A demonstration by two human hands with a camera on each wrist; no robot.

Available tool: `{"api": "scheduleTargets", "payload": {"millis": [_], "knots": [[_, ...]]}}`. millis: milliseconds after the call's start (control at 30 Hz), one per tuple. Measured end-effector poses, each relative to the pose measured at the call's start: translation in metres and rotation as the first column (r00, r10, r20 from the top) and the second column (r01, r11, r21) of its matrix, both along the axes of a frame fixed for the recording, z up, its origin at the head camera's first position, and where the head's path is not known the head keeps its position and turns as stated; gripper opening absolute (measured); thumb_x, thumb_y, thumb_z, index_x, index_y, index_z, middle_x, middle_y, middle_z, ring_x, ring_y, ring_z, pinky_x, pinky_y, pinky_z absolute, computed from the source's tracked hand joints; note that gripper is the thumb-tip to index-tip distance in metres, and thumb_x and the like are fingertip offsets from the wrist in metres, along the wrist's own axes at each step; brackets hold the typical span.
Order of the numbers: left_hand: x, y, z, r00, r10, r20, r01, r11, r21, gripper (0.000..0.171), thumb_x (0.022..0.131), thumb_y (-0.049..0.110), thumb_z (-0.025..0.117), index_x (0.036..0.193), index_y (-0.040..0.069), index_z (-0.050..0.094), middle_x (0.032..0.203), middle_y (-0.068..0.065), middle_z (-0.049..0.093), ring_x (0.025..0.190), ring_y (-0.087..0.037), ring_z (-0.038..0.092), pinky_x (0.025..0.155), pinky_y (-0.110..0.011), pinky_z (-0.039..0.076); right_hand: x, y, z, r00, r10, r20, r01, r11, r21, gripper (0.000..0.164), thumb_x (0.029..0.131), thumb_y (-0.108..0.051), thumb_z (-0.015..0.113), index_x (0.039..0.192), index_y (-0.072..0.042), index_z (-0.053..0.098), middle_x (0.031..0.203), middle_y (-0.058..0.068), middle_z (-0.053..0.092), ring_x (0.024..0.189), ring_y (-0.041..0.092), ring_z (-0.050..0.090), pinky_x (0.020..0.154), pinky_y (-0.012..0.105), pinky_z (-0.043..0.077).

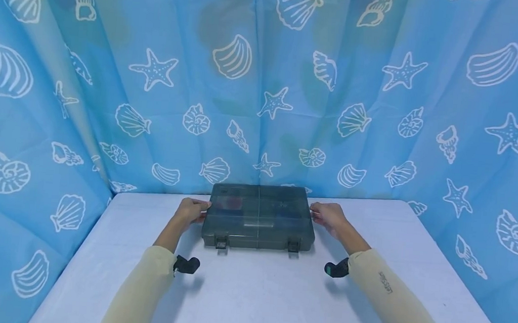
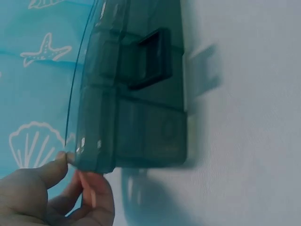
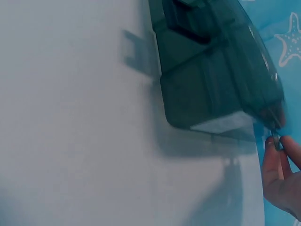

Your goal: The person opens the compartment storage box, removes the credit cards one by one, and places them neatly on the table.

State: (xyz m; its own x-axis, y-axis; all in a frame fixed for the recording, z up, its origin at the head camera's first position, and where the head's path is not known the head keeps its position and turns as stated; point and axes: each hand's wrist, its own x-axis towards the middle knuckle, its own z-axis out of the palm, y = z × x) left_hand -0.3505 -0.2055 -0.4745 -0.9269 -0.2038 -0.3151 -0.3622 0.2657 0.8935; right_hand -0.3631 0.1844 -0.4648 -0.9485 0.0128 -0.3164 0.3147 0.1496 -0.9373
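Note:
A grey-green see-through plastic case (image 1: 258,227) lies with its lid down near the far edge of the table. Its two front latches, one of them plain in the left wrist view (image 2: 160,59), stick outward from the front wall. Blurred reddish and dark blue shapes show through the lid. My left hand (image 1: 192,210) is at the case's left side, thumb and curled fingers pinching the lid's edge. At the opposite side my right hand (image 1: 329,215) pinches a small shiny part at the lid's far right corner, seen in the right wrist view (image 3: 284,174).
A white-covered table (image 1: 253,293) carries the case. Blue curtains (image 1: 265,81) with shell and starfish prints stand close behind it and at both sides. A dark wrist camera (image 1: 187,265) juts from the left sleeve, another (image 1: 336,269) from the right.

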Motion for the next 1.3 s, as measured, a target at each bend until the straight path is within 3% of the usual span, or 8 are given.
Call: {"api": "scheduleTargets", "payload": {"millis": [133, 333, 600, 733, 833, 967, 1100, 1300], "knots": [[0.008, -0.005, 0.005, 0.998, -0.042, 0.041, 0.042, 0.999, 0.013, 0.041, 0.097, 0.020, 0.062, 0.128, -0.007, 0.055, 0.118, -0.018, 0.059, 0.104, -0.029, 0.060, 0.086, -0.036, 0.055, 0.006, 0.004, -0.004, 1.000, -0.003, 0.003, 0.003, 1.000, -0.022, 0.040, 0.099, -0.016, 0.046, 0.130, 0.010, 0.048, 0.130, 0.023, 0.051, 0.113, 0.028, 0.055, 0.101, 0.041, 0.046], [0.018, -0.019, 0.006, 0.986, -0.143, 0.091, 0.142, 0.990, 0.019, 0.039, 0.096, 0.020, 0.064, 0.124, -0.007, 0.058, 0.104, -0.015, 0.063, 0.089, -0.022, 0.063, 0.076, -0.032, 0.058, 0.023, 0.011, -0.005, 0.998, 0.058, 0.016, -0.058, 0.998, -0.006, 0.037, 0.098, -0.014, 0.049, 0.126, 0.010, 0.051, 0.122, 0.021, 0.058, 0.097, 0.021, 0.064, 0.093, 0.037, 0.052], [0.025, -0.028, 0.013, 0.976, -0.206, 0.071, 0.205, 0.979, 0.016, 0.039, 0.095, 0.020, 0.065, 0.124, -0.007, 0.058, 0.109, -0.016, 0.064, 0.085, -0.021, 0.066, 0.075, -0.034, 0.058, 0.034, 0.027, 0.004, 0.987, 0.157, -0.024, -0.157, 0.987, -0.025, 0.041, 0.100, -0.016, 0.049, 0.129, 0.013, 0.049, 0.123, 0.025, 0.058, 0.102, 0.026, 0.064, 0.090, 0.034, 0.054], [0.028, -0.031, 0.015, 0.964, -0.242, 0.107, 0.232, 0.968, 0.094, 0.040, 0.100, 0.024, 0.055, 0.123, -0.009, 0.056, 0.103, -0.015, 0.065, 0.083, -0.020, 0.066, 0.077, -0.035, 0.058, 0.037, 0.035, 0.011, 0.976, 0.215, 0.012, -0.211, 0.966, -0.149, 0.044, 0.103, -0.017, 0.046, 0.133, 0.015, 0.043, 0.123, 0.027, 0.059, 0.108, 0.031, 0.064, 0.097, 0.040, 0.049], [0.030, -0.034, 0.015, 0.951, -0.271, 0.148, 0.250, 0.957, 0.149, 0.042, 0.103, 0.029, 0.048, 0.120, -0.009, 0.056, 0.097, -0.013, 0.063, 0.083, -0.020, 0.065, 0.079, -0.035, 0.058, 0.040, 0.037, 0.015, 0.961, 0.272, 0.057, -0.258, 0.950, -0.176, 0.046, 0.104, -0.019, 0.044, 0.136, 0.014, 0.039, 0.120, 0.025, 0.061, 0.106, 0.032, 0.065, 0.100, 0.047, 0.044], [0.034, -0.035, 0.015, 0.945, -0.279, 0.169, 0.254, 0.954, 0.157, 0.049, 0.104, 0.037, 0.043, 0.117, -0.009, 0.055, 0.097, -0.014, 0.061, 0.083, -0.022, 0.064, 0.079, -0.036, 0.058, 0.042, 0.033, 0.016, 0.951, 0.300, 0.080, -0.287, 0.947, -0.144, 0.049, 0.103, -0.020, 0.047, 0.138, 0.013, 0.038, 0.116, 0.022, 0.064, 0.102, 0.029, 0.066, 0.097, 0.046, 0.048], [0.037, -0.033, 0.016, 0.953, -0.260, 0.157, 0.238, 0.960, 0.145, 0.058, 0.104, 0.044, 0.038, 0.116, -0.010, 0.055, 0.098, -0.016, 0.061, 0.084, -0.023, 0.065, 0.079, -0.036, 0.058, 0.042, 0.031, 0.015, 0.952, 0.290, 0.097, -0.277, 0.952, -0.127, 0.050, 0.102, -0.020, 0.049, 0.139, 0.012, 0.037, 0.114, 0.021, 0.064, 0.099, 0.028, 0.067, 0.091, 0.043, 0.053], [0.037, -0.031, 0.020, 0.965, -0.224, 0.137, 0.206, 0.969, 0.135, 0.064, 0.104, 0.048, 0.033, 0.114, -0.012, 0.057, 0.097, -0.018, 0.062, 0.084, -0.026, 0.066, 0.079, -0.038, 0.058, 0.045, 0.035, 0.015, 0.948, 0.299, 0.110, -0.275, 0.943, -0.189, 0.050, 0.104, -0.020, 0.044, 0.140, 0.013, 0.035, 0.119, 0.024, 0.061, 0.104, 0.030, 0.065, 0.099, 0.049, 0.045]]}}
